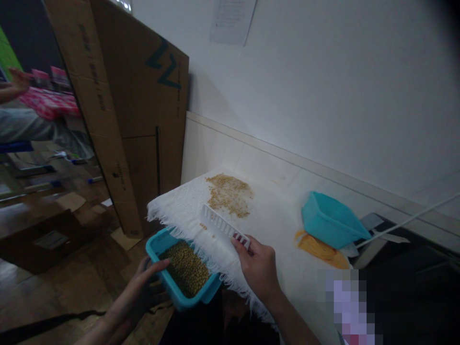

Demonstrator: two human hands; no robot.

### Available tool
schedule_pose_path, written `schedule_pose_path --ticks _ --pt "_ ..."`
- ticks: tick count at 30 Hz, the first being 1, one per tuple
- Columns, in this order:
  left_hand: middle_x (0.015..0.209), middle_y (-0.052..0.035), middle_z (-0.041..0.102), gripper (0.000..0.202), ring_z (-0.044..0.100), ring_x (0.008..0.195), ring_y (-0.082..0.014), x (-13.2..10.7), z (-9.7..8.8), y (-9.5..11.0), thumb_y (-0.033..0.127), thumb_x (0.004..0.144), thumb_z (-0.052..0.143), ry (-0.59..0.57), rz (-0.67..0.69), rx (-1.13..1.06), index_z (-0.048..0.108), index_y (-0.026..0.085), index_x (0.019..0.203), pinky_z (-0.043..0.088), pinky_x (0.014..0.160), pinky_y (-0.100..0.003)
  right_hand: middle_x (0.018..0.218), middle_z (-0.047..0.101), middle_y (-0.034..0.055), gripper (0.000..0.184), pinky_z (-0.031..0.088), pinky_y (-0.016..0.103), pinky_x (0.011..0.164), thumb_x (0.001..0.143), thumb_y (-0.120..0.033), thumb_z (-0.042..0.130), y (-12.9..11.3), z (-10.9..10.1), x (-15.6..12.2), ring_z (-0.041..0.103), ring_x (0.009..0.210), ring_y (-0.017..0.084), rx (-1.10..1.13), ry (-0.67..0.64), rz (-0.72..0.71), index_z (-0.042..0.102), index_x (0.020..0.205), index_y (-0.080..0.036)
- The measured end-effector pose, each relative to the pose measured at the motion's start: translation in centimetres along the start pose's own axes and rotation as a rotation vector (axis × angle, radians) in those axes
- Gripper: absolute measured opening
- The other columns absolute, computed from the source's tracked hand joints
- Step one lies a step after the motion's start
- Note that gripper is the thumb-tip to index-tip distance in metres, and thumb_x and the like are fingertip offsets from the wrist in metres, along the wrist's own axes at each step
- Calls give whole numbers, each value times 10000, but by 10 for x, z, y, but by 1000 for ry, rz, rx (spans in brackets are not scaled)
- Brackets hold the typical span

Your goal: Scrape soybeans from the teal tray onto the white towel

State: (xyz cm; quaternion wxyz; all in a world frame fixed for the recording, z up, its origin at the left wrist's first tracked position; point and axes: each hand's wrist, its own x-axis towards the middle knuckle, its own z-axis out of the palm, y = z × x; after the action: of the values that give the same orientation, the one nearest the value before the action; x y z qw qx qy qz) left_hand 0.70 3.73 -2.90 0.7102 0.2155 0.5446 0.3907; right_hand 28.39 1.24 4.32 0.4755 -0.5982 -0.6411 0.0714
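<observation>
white plastic is the rack (pixel 223 227), which the right hand (pixel 259 262) pinches by its near end, between thumb and curled fingers; it rests on the white cloth (pixel 187 203), between the spread of beans (pixel 216 195) and the fringe (pixel 210 261). the left hand (pixel 149 277) grips the blue box (pixel 178 293) by its outer side, with the thumb bent over the rim; its other fingers are too dark to tell exactly. this box is just below the table edge, with the fringe hanging over one side, and beans (pixel 189 270) lie inside. from here, i think some beans could jump past the box to the floor (pixel 97 282), if the rack pushes too fast or the box comes away from the cloth. the fringe could also catch beans in its threads, and small ones could slip through the slots of the rack. if the left hand tilts the box more, its contents could pour out. the rack's long axis runs slantwise, from the right hand toward the far left, and its free end points about to the cardboard box (pixel 143 96). the blue box faces up with its mouth; its long axis i cannot tell surely, because the cloth covers one side.
</observation>
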Motion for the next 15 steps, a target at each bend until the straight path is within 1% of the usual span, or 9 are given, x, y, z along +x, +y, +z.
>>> schedule_pose_path --ticks 3,6,9,12,15 --pt "1138 -62 719 1011 799 889 -306 3 -2 -2 548 703 968 -6 -2 -11 441 405 1554 653 765 -425 659 805 40 335 531 203 537 1032 -372 632 -3 0 1 753 535 177 -16 12 -47 866 915 -163" --pt "1201 -76 727 1013 811 914 -316 5 -2 -2 544 674 989 -2 -2 -16 462 409 1529 662 788 -440 669 811 40 318 539 193 542 1038 -343 637 -3 1 1 765 537 174 -18 16 -86 871 939 -150" --pt "1220 -83 726 1020 812 912 -319 6 -3 -2 535 692 980 7 -4 -13 437 421 1548 671 808 -464 714 837 52 308 562 191 565 1044 -319 634 -3 3 2 795 571 184 -6 26 -109 876 976 -141" --pt "1179 -86 726 994 805 889 -311 7 -4 -1 518 716 968 17 -6 -5 439 404 1549 678 820 -480 767 860 61 297 579 191 592 1045 -302 634 -3 5 1 827 622 195 9 28 -120 879 991 -143" --pt "1174 -84 730 1000 808 917 -326 7 -4 -1 511 718 968 18 -2 -9 437 408 1560 680 850 -502 764 859 62 285 575 186 581 1040 -292 647 -4 5 1 822 607 189 8 28 -132 880 989 -136"
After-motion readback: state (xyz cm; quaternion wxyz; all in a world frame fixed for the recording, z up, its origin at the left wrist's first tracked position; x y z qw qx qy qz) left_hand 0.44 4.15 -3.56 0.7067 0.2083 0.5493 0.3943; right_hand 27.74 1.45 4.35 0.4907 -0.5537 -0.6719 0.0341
